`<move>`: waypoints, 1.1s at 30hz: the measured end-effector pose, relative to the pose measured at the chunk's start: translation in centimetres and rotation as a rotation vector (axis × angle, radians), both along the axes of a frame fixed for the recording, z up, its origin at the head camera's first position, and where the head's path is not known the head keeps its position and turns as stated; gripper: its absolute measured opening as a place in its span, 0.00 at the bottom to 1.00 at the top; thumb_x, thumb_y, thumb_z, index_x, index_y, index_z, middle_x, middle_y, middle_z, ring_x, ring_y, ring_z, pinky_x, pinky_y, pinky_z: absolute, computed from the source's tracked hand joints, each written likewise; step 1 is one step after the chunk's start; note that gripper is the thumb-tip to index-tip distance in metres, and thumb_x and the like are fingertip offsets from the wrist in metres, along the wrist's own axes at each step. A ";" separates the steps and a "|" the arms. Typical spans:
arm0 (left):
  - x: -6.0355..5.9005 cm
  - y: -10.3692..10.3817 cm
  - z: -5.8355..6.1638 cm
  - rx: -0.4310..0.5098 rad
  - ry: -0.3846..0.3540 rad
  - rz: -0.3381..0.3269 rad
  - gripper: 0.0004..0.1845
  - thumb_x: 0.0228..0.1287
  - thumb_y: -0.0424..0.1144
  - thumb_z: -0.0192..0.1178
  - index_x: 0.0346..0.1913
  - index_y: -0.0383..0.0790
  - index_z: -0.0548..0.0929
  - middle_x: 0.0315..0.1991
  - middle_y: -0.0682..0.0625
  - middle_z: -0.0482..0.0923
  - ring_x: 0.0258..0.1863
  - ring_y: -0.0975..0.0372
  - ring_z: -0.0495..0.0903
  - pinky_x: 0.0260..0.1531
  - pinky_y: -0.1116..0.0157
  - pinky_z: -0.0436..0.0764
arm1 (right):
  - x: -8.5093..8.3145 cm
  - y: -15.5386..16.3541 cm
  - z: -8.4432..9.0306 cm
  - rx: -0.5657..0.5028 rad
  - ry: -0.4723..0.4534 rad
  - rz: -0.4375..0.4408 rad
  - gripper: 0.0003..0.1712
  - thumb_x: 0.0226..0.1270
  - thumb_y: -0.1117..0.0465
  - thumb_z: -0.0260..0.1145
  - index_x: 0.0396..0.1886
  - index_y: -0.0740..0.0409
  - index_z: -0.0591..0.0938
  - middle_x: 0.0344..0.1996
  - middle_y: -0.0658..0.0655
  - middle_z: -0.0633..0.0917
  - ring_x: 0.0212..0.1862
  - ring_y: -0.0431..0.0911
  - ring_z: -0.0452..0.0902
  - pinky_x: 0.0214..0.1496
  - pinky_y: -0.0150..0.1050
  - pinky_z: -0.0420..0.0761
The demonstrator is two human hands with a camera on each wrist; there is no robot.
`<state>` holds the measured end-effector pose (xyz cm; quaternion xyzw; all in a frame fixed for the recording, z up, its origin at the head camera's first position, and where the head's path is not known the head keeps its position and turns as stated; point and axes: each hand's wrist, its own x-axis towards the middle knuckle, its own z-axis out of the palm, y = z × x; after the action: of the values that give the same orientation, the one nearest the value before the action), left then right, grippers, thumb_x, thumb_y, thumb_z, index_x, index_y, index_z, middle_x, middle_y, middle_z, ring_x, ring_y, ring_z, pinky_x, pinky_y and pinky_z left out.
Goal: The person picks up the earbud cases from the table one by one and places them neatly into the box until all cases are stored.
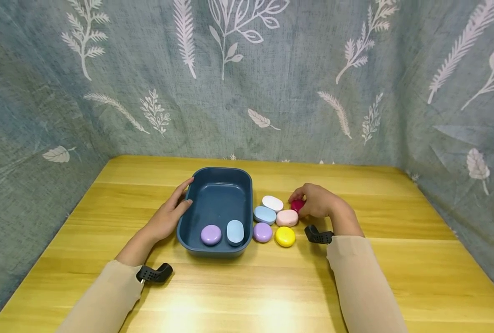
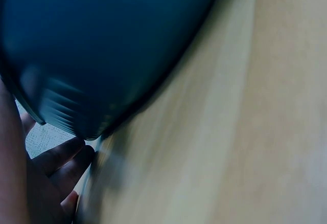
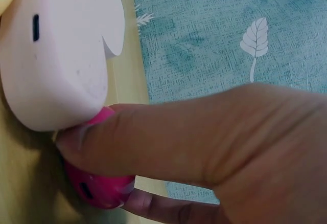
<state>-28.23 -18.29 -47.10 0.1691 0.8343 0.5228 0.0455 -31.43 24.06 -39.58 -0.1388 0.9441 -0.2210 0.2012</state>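
My right hand (image 1: 319,201) pinches a magenta round case (image 1: 298,205) between thumb and fingers. In the right wrist view the thumb lies across the magenta case (image 3: 102,183), which has a small dark slot and sits right by a pale pink case (image 3: 56,55). My left hand (image 1: 169,217) rests against the left side of a dark blue bin (image 1: 219,254), its fingers fairly straight along the outer wall in the left wrist view. Inside the bin, near its front, lie a purple round case (image 1: 211,235) and a light blue oval case (image 1: 235,232).
Between the bin and my right hand stand a white case (image 1: 273,203), a light blue case (image 1: 265,215), another purple case (image 1: 262,232) and a yellow case (image 1: 285,236). The wooden table (image 1: 230,296) ends at a grey-blue leaf-patterned cloth (image 1: 297,111) behind and at the sides.
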 end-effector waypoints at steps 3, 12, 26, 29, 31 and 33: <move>-0.1 0.1 -0.1 -0.003 0.000 0.007 0.31 0.85 0.48 0.44 0.83 0.70 0.48 0.84 0.42 0.50 0.82 0.42 0.53 0.74 0.35 0.62 | 0.0 0.2 -0.1 0.001 0.025 0.004 0.23 0.61 0.67 0.73 0.57 0.58 0.87 0.52 0.60 0.86 0.47 0.50 0.77 0.52 0.42 0.80; 0.1 0.4 -0.9 0.001 0.012 0.021 0.31 0.85 0.47 0.45 0.83 0.69 0.51 0.83 0.41 0.52 0.82 0.41 0.52 0.75 0.35 0.61 | 0.1 1.2 -0.6 -0.022 0.074 -0.037 0.22 0.66 0.61 0.75 0.59 0.58 0.86 0.54 0.61 0.84 0.51 0.51 0.79 0.55 0.45 0.82; 0.3 0.2 -0.5 -0.011 0.030 0.037 0.31 0.85 0.48 0.46 0.82 0.69 0.52 0.82 0.39 0.55 0.81 0.42 0.55 0.75 0.37 0.62 | 0.1 1.4 0.7 -0.061 0.180 -0.018 0.22 0.66 0.57 0.76 0.58 0.57 0.86 0.50 0.59 0.85 0.47 0.50 0.79 0.50 0.42 0.82; 0.5 0.1 -0.5 -0.011 0.032 0.038 0.31 0.84 0.47 0.47 0.82 0.68 0.52 0.82 0.39 0.54 0.82 0.41 0.55 0.76 0.38 0.61 | 0.3 1.2 1.4 -0.069 0.219 0.015 0.22 0.65 0.57 0.76 0.57 0.58 0.87 0.48 0.58 0.86 0.46 0.49 0.80 0.48 0.41 0.81; 0.5 0.2 -0.5 -0.009 0.033 0.038 0.31 0.84 0.46 0.47 0.83 0.68 0.52 0.83 0.40 0.54 0.82 0.41 0.55 0.77 0.38 0.60 | 0.4 1.1 1.9 -0.070 0.237 0.037 0.21 0.65 0.57 0.76 0.56 0.57 0.87 0.48 0.57 0.86 0.45 0.48 0.80 0.48 0.41 0.82; 0.4 0.2 -0.6 -0.006 0.035 0.036 0.31 0.84 0.46 0.47 0.83 0.67 0.52 0.83 0.40 0.54 0.82 0.41 0.55 0.77 0.38 0.59 | 0.6 0.9 2.5 -0.069 0.247 0.053 0.21 0.65 0.57 0.75 0.56 0.57 0.87 0.48 0.57 0.86 0.45 0.47 0.81 0.48 0.42 0.82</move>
<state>-27.80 -18.11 -47.67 0.1632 0.8395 0.5179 0.0220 -30.83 25.01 -37.11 -0.1967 0.9495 -0.2294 0.0843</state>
